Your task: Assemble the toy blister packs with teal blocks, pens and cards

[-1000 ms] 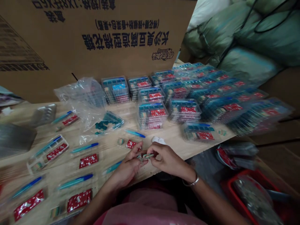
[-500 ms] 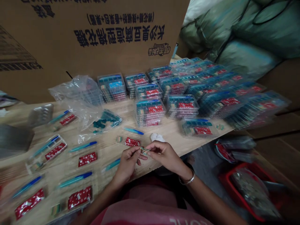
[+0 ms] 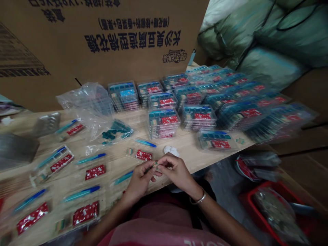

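Close together over the table's front edge, my left hand (image 3: 140, 177) and my right hand (image 3: 177, 169) pinch a small green-and-tan striped piece (image 3: 155, 164) between their fingertips. Fingers cover most of it. Just beyond them lies a clear tray holding a blue pen (image 3: 145, 142), a red patterned packet (image 3: 144, 155) and a small striped block (image 3: 129, 151). A crumpled white scrap (image 3: 171, 150) sits behind my right hand. Left of my left hand, another pen (image 3: 123, 178) is partly hidden by the wrist.
Stacks of filled clear boxes (image 3: 164, 123) spread over the back and right. Dark teal pieces (image 3: 109, 134) lie beside a plastic bag (image 3: 87, 102). More trays with red packets (image 3: 85, 213) cover the left. A large carton (image 3: 128, 65) stands behind; a red bin (image 3: 253, 212) is below right.
My fingertips have drawn closer around the small striped piece, covering more of it. My right hand has shifted slightly left. The trays and stacks stay put, apart from a slight camera shift.
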Tool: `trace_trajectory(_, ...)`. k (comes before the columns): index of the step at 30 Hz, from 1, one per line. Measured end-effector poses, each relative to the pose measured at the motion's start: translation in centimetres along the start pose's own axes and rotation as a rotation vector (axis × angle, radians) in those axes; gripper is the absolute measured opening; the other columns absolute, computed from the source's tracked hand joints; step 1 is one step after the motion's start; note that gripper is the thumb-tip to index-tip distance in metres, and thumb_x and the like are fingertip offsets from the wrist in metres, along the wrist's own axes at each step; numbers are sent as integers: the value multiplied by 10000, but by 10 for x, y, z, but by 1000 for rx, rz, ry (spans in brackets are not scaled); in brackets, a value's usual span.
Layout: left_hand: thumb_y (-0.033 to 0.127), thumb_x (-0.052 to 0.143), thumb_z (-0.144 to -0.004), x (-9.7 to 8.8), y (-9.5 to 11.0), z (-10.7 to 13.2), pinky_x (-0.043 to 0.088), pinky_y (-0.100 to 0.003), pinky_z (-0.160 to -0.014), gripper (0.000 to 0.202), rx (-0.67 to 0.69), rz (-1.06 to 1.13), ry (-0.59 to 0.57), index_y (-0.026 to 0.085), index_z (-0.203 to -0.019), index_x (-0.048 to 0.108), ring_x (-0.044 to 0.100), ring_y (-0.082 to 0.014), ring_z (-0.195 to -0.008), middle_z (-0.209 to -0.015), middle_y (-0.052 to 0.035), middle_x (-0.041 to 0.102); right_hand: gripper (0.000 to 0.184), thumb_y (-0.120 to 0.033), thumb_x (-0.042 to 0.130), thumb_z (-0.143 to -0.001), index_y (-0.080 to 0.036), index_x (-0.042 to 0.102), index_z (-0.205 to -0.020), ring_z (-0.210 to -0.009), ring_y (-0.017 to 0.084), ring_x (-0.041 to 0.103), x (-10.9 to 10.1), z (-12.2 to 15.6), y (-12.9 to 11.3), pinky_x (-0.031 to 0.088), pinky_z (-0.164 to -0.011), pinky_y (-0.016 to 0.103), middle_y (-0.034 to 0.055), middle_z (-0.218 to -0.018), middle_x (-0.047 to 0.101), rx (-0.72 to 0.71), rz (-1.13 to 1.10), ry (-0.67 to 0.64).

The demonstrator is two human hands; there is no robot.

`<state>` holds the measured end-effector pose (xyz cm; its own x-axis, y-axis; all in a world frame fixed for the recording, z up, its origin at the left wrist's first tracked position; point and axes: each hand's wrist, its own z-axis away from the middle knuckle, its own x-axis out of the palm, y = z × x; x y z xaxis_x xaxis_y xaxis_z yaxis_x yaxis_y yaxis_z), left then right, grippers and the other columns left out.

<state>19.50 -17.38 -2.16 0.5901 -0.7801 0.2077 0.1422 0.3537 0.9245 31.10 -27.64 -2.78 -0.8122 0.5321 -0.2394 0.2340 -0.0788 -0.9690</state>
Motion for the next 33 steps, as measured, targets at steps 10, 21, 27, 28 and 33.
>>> trace_trajectory(10,312,764,-648,10,-5,2,383,-217,-482,349,19,70,61,179,-940,626,635,-151,-566,-708,-9,688,64,-234,573,-823,-190,619,-813,-680,129,585,-6,5,-2,474,-631,249,15,-758,628,-88,74,-37)
trace_trajectory(21,389,548,-844,14,4,0,458,-301,-847,278,-246,699,53,155,-986,599,657,-200,-939,-955,-104,706,251,-388,644,-771,-193,643,-929,-682,131,567,-34,16,0,486,-637,263,7,-748,621,65,-176,-43)
trace_trajectory(27,498,471,-866,26,8,-1,478,-357,-812,440,-208,674,-34,165,-1143,547,641,-228,-926,-1110,-126,663,202,-306,600,-803,-170,651,-943,-698,124,565,-15,22,-9,464,-627,250,15,-792,629,23,-96,-186)
trace_trajectory(28,508,453,-872,29,9,-1,481,-352,-793,461,-194,668,-30,164,-1168,531,642,-225,-904,-1128,-131,656,189,-286,587,-811,-173,649,-950,-702,123,562,-13,21,-9,461,-629,248,13,-798,624,-1,-56,-185)
trace_trajectory(33,526,394,-890,37,10,2,478,-307,-736,467,-119,660,6,170,-1166,516,637,-206,-881,-1131,-127,651,161,-146,518,-839,-192,616,-958,-801,133,567,-11,23,-16,472,-716,263,33,-923,594,-154,171,-159)
